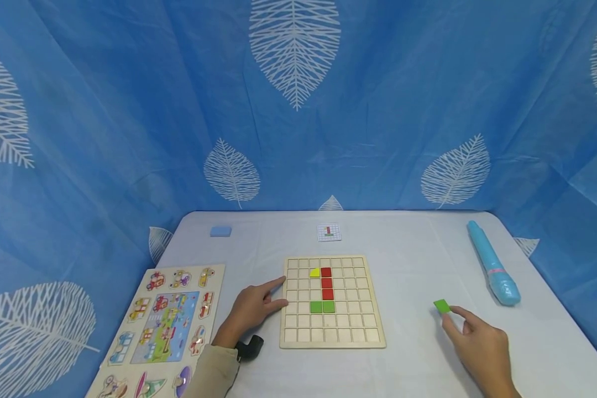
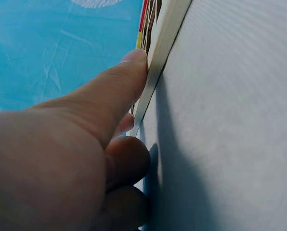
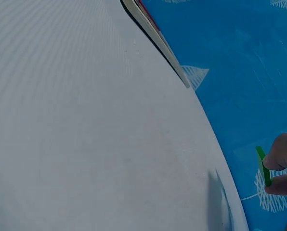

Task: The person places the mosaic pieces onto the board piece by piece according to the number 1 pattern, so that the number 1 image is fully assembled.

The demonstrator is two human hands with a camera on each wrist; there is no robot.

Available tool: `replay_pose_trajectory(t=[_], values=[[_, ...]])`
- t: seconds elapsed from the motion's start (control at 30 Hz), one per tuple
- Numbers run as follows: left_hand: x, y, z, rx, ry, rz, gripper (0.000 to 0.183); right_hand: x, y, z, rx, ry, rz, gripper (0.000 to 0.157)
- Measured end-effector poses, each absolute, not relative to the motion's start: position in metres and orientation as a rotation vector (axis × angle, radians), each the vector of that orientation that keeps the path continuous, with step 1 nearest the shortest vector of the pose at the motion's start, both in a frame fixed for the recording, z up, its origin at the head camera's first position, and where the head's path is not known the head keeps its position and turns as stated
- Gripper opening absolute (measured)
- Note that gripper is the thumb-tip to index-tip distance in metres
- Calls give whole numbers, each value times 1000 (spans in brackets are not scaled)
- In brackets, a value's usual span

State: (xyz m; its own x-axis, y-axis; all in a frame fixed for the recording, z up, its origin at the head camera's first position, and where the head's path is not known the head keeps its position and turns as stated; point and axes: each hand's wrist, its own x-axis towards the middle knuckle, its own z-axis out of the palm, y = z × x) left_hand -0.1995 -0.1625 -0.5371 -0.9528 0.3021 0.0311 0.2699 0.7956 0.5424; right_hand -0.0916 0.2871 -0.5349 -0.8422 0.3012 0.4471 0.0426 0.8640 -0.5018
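A wooden grid board (image 1: pixel 303 334) lies flat on the table. In its cells are three red tiles (image 1: pixel 326 283) in a column, a yellow piece (image 1: pixel 315 272) beside the top one, and two green tiles (image 1: pixel 322 307) side by side lower down. My left hand (image 1: pixel 251 307) touches the board's left edge with forefinger and thumb stretched out, the other fingers bent under; the left wrist view shows the thumb (image 2: pixel 129 72) against the rim. To the right of the board, my right hand (image 1: pixel 482 348) pinches a green square tile (image 1: pixel 441 305) between thumb and forefinger, raised off the table (image 3: pixel 100 125).
A small pattern card (image 1: pixel 329 232) lies behind the board, a light blue block (image 1: pixel 221 231) at back left. A vehicle puzzle board (image 1: pixel 214 282) fills the left side. At the right lies a turquoise toy microphone (image 1: pixel 492 262). Blue leaf-patterned cloth (image 1: pixel 378 138) hangs around the table.
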Motion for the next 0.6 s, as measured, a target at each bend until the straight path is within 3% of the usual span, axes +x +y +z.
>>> replay_pose_trajectory(t=[0.6], values=[[-199, -163, -535, 469, 2919, 873, 60, -112, 255, -519, 291, -2392, 650, 29]])
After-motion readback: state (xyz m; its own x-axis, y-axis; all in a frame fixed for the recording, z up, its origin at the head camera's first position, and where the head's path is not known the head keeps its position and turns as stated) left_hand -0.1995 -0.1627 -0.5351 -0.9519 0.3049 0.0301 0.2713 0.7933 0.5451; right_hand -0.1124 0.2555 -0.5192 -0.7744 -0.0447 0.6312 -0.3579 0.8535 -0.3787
